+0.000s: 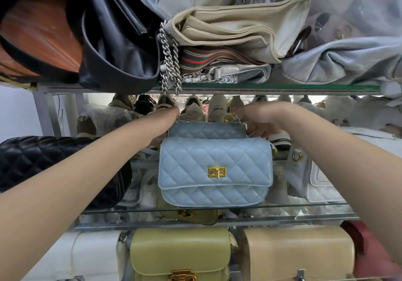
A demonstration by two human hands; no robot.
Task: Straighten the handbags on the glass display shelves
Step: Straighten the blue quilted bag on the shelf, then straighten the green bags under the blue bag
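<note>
Two light blue quilted handbags stand one behind the other on the middle glass shelf [282, 205]. The front handbag [215, 172] faces me upright, with a gold turn clasp. Only the top of the rear handbag [206, 130] shows above it. My left hand [164, 126] reaches in at the rear bag's left end and curls round it, with most of its fingers hidden. My right hand [258, 120] grips the rear bag's right end, fingers curled downward next to a gold chain.
A black quilted bag [43, 161] lies under my left forearm and a white bag [315, 176] stands to the right. The top shelf [282, 87] holds piled beige, black and grey bags, with a silver chain [170, 63] hanging over its edge. Olive [180, 252] and beige [298, 252] bags stand below.
</note>
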